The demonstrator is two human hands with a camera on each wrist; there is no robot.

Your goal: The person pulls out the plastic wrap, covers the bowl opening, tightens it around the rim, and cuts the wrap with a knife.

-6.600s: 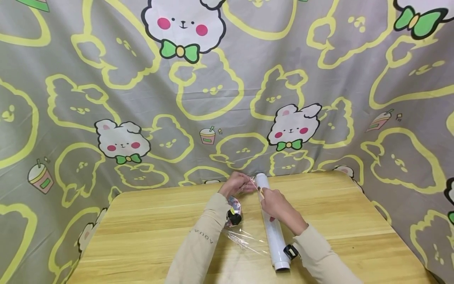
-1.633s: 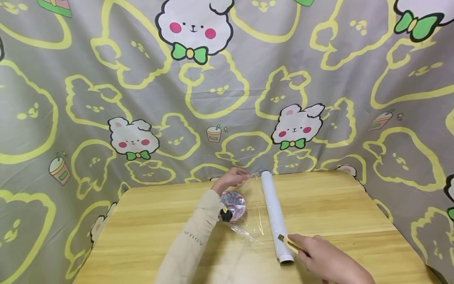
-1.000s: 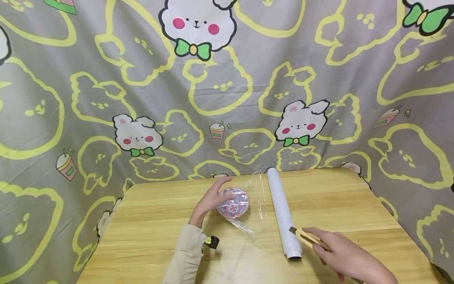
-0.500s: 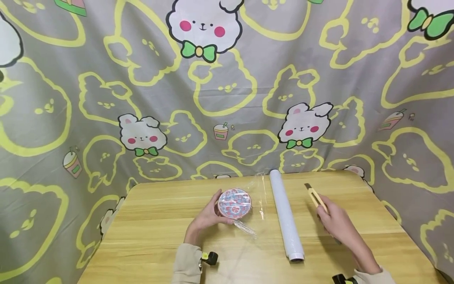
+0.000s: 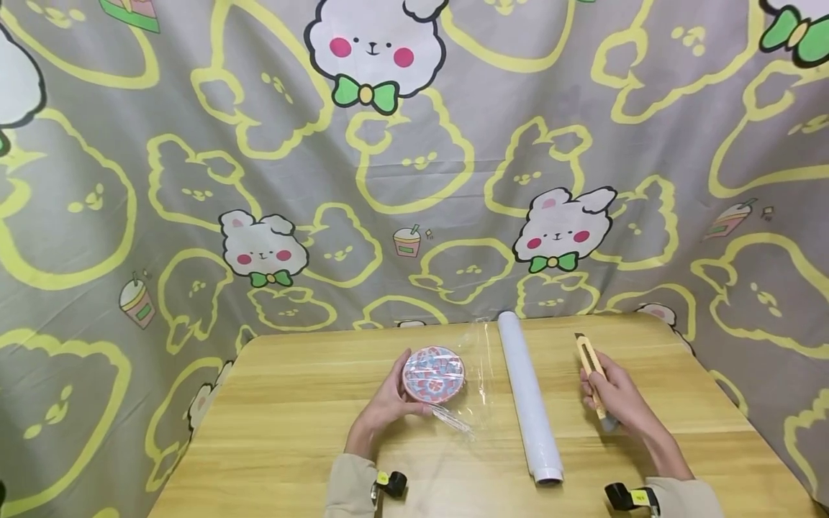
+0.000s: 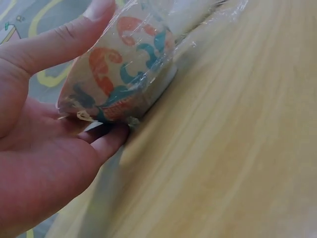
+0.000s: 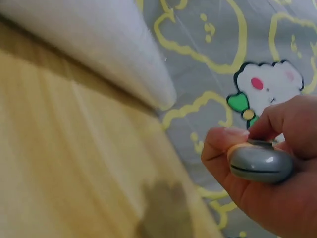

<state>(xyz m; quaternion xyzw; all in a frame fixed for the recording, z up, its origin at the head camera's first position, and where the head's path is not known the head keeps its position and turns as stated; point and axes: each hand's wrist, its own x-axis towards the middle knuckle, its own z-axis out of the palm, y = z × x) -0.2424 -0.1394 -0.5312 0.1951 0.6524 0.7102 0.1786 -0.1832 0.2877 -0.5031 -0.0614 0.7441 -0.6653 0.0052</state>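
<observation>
In the head view my left hand (image 5: 385, 399) holds a small bowl (image 5: 434, 374) with a red and blue pattern, thumb at its near side and fingers round its left. Clear cling film (image 5: 484, 374) is stretched over the bowl, its loose edge trailing right over the table. The left wrist view shows the bowl's outer wall (image 6: 124, 64) under wrinkled film, with fingertips beneath its edge. To the right, my right hand (image 5: 618, 396) grips a yellow utility knife (image 5: 589, 357), blade end pointing away. Its grey butt end (image 7: 261, 163) faces the right wrist camera.
A long white roll of cling film (image 5: 529, 403) lies on the wooden table (image 5: 291, 410) between the bowl and the knife. A grey patterned curtain (image 5: 414, 194) rises behind the table's far edge.
My left hand has let go of the film near the roll's far end and taken hold of the bowl. My right hand has moved with the knife from the roll out to the right.
</observation>
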